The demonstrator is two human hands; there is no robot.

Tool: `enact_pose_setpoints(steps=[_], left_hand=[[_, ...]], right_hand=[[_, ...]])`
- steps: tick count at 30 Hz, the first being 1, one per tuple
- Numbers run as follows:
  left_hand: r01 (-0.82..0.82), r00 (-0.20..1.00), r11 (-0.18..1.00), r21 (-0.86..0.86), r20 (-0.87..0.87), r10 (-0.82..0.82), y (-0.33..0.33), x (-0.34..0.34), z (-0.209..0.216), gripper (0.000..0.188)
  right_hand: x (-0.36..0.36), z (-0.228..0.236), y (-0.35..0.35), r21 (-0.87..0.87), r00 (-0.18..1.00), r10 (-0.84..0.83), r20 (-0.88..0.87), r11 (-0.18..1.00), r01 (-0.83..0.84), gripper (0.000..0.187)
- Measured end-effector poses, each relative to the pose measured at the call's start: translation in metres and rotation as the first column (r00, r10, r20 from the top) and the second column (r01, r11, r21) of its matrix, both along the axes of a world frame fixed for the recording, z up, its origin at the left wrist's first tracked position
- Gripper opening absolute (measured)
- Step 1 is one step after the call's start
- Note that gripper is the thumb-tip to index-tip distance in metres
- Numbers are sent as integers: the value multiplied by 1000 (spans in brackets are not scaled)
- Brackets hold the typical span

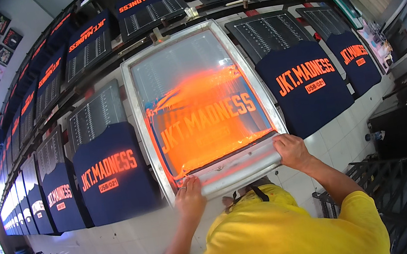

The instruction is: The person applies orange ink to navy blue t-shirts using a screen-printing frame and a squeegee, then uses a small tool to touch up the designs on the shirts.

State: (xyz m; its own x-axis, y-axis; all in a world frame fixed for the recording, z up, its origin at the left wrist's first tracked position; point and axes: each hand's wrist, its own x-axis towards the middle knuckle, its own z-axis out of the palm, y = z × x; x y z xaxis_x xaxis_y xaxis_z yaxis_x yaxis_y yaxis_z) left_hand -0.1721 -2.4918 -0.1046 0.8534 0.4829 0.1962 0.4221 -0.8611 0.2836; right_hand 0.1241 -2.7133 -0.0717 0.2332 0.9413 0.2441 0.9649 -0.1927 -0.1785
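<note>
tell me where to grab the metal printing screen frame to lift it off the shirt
Grip the near rail of the screen frame, coming from the person's side, one hand toward each corner, as the left hand and right hand sit now. That bare metal edge looks free of the orange ink on the mesh, and the far end seems clamped to the rail, so it would likely hinge up.

Both hands — left hand [189,196], right hand [291,149] — grip the orange-inked screen frame [147,130] over a navy shirt [110,175]

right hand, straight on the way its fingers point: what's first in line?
The right hand grips the near edge of the metal-framed printing screen, fingers pointing up over it. Straight on, it would first meet the orange ink film on the mesh, though height above the mesh is unclear.
</note>
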Motion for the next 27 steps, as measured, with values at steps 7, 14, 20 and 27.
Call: enact_pose_setpoints(steps=[7, 14, 20, 27], left_hand=[[22, 999, 999, 48, -25, -21, 68, 51, -3, 47], [-54, 989, 998, -25, -137, 50, 148, 112, -2, 44], [-41, 999, 999, -28, -20, 41, 193, 144, 2, 26], [-88, 985, 996, -26, -149, 83, 196, 136, 24, 25]], right_hand=[[57, -2, 70, -42, 999, 14, 46, 999, -12, 22], [124, -7, 156, -129, 998, 25, 55, 991, -17, 26], [160, 8, 207, -287, 999, 24, 33, 958, -14, 21], [149, 29, 205, -284, 999, 19, 31, 959, -10, 17]])
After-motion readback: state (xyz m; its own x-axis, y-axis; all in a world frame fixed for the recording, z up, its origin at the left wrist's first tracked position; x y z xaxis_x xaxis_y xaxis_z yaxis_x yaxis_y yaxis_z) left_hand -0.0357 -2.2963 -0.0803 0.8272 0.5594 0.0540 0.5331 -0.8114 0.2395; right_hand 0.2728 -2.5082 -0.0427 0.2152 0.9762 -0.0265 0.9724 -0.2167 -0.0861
